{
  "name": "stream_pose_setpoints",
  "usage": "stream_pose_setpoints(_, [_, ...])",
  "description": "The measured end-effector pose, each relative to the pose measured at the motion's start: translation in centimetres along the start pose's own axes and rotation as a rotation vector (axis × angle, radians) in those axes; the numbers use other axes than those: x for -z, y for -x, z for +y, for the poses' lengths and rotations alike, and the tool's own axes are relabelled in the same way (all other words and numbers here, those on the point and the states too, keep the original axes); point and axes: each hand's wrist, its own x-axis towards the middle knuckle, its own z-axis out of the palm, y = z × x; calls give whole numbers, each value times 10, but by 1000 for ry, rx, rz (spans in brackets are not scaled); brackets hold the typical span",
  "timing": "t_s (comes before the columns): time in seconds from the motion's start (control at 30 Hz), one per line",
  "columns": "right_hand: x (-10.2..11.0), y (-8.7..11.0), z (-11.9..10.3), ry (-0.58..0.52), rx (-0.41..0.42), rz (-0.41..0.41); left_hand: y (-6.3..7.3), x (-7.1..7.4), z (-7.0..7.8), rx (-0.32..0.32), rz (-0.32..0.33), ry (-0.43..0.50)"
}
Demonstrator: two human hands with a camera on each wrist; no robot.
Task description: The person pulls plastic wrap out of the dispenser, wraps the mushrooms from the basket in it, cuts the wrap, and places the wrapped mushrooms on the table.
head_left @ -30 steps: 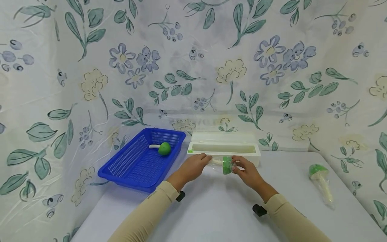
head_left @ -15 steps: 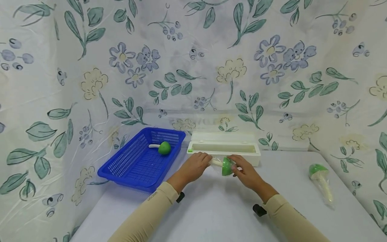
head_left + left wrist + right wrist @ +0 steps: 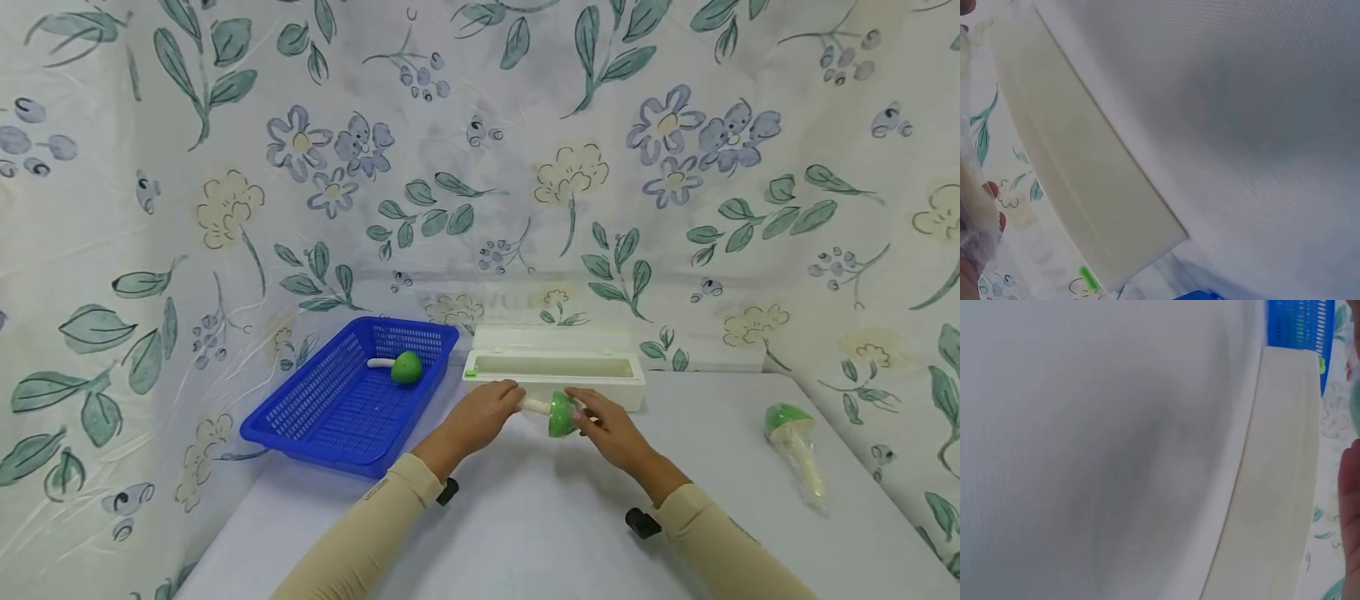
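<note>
Just in front of the white box, my two hands hold a mushroom-shaped thing with a green cap and a pale stem (image 3: 536,406). Clear plastic shows around it. My left hand (image 3: 480,418) pinches the stem's end; its fingertips partly hide that end. My right hand (image 3: 613,427) grips at the rounded side of the green cap (image 3: 560,415), thumb and fingers against the cap and plastic. In the left wrist view the wrapped stem (image 3: 975,194) shows at the left edge. The right wrist view catches only some fingers (image 3: 1350,500) and a sliver of green cap.
A blue basket (image 3: 300,407) at left contains a similar green-capped mushroom shape (image 3: 407,367). The long white box (image 3: 618,394) stands behind my hands with its lid raised. Another plastic-wrapped one (image 3: 798,450) lies on the table at right. A floral cloth (image 3: 450,250) hangs behind.
My right fingers have shifted slightly left, from the plastic beyond the cap onto the cap itself. The cap has tilted a little. My left hand stays at the stem.
</note>
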Motion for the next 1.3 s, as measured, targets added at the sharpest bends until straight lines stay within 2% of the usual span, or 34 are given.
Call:
stream_pose_setpoints(0.13, [-5, 0, 1, -24, 41, 163, -2, 4, 3, 26, 4, 18])
stream_pose_setpoints(0.2, [-7, 1, 0, 15, 73, 216, -4, 6, 5, 32, 2, -4])
stream_pose_setpoints(0.4, [-10, 3, 2, 130, 62, 232, -8, 9, 12, 9, 28, -31])
stream_pose_setpoints(0.53, [-10, 2, 6, 136, 63, 263, -9, 7, 12, -25, 35, -20])
stream_pose_setpoints(0.67, [-9, 2, 6, 83, 42, 242, -8, 7, 9, -26, 37, -39])
stream_pose_setpoints(0.77, [-8, 3, 4, 111, 29, 178, -7, 8, 8, -16, 31, -60])
stream_pose_setpoints(0.87, [-8, 3, 3, 175, 46, 128, -7, 10, 8, -6, -6, -81])
stream_pose_setpoints(1.0, [-8, 2, 3, 201, 61, 125, -8, 10, 10, 5, -82, -82])
stream_pose_setpoints(1.13, [-5, 2, 4, 206, 40, 131, -6, 11, 10, 27, -141, -2])
stream_pose_setpoints(1.3, [-1, 2, 5, 196, 52, 142, 2, 15, 3, 150, -187, 254])
